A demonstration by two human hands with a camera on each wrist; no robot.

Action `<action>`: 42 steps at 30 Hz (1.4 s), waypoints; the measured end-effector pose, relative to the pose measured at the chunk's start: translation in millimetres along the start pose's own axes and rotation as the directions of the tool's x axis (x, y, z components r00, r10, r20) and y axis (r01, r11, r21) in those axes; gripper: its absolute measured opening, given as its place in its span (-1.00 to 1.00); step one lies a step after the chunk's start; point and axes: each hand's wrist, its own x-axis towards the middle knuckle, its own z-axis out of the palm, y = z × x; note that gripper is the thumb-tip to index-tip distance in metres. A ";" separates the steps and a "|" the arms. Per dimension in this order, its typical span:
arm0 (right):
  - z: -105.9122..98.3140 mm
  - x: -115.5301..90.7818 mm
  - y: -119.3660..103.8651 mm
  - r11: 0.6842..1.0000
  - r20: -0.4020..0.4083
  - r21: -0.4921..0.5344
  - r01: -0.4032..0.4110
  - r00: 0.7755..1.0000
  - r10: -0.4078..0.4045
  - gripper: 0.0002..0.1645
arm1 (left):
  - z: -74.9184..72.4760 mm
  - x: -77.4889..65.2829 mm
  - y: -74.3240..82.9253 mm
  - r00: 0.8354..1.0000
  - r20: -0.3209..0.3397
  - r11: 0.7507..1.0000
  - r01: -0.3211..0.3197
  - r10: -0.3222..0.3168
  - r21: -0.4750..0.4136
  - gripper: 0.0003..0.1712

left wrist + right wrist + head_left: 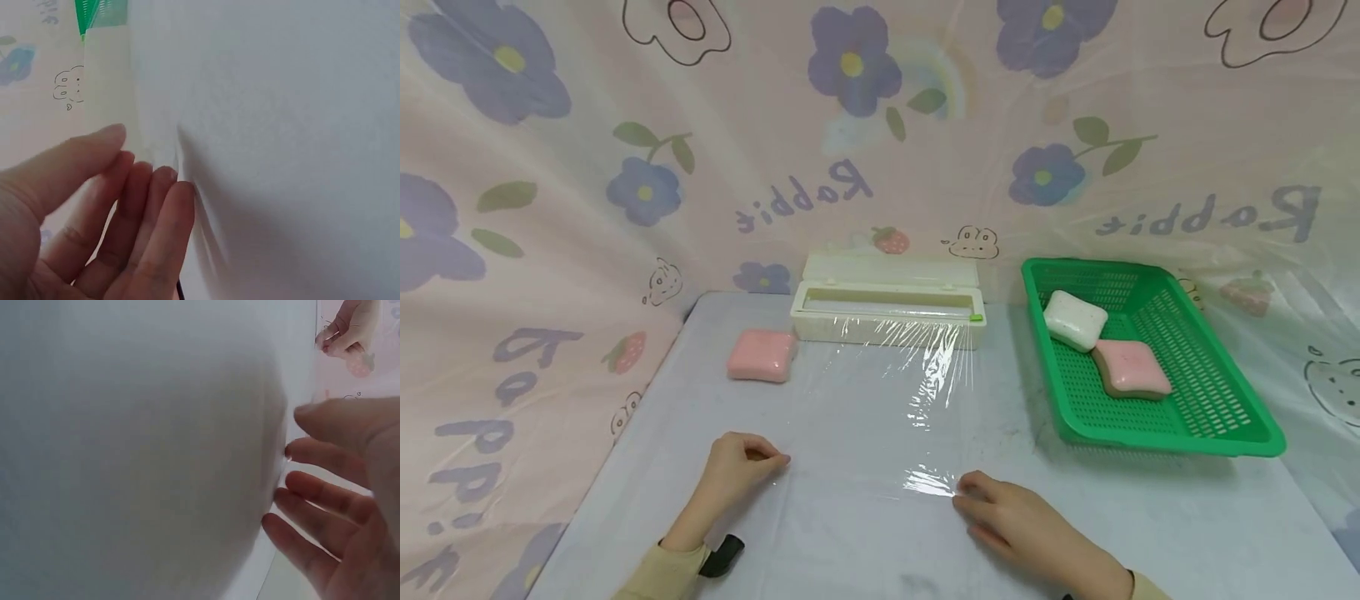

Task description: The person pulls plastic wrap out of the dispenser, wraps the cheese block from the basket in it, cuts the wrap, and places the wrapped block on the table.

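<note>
A sheet of cling film [880,421] runs from the white dispenser box [887,332] toward the person, over the pale tabletop. Its near left corner is pinched between the thumb and fingertips of my left hand [741,467]. My right hand [1015,517] grips the near right corner, thumb and forefinger tips close together at the film's edge. Both wrist views show the left hand [119,219] and right hand [331,500] with the other fingers loosely bent. The box's lid stands up, showing the film roll [887,309] and a small green cutter [976,317].
Left of the film lies a pink soap bar [762,356]. At the right stands a green basket [1150,444], holding a white soap bar [1075,320] and a pink soap bar [1135,369]. A patterned curtain [925,150] hangs behind and along the left side.
</note>
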 end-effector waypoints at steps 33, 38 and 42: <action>-20.7 -37.0 -2.8 0.892 0.082 0.346 -0.292 0.956 0.281 -0.70 | -5.7 0.6 -12.0 0.987 0.113 0.982 0.133 -0.118 -0.136 -0.59; -23.2 -34.4 1.9 0.843 0.019 0.477 -0.248 0.962 0.272 -0.67 | -6.2 0.1 -12.1 0.983 0.144 0.975 0.136 -0.111 -0.176 -0.61; -37.9 -24.5 3.6 0.688 0.042 0.673 -0.272 0.943 0.331 -0.64 | -5.9 0.0 -12.3 0.981 0.162 0.963 0.144 -0.109 -0.227 -0.63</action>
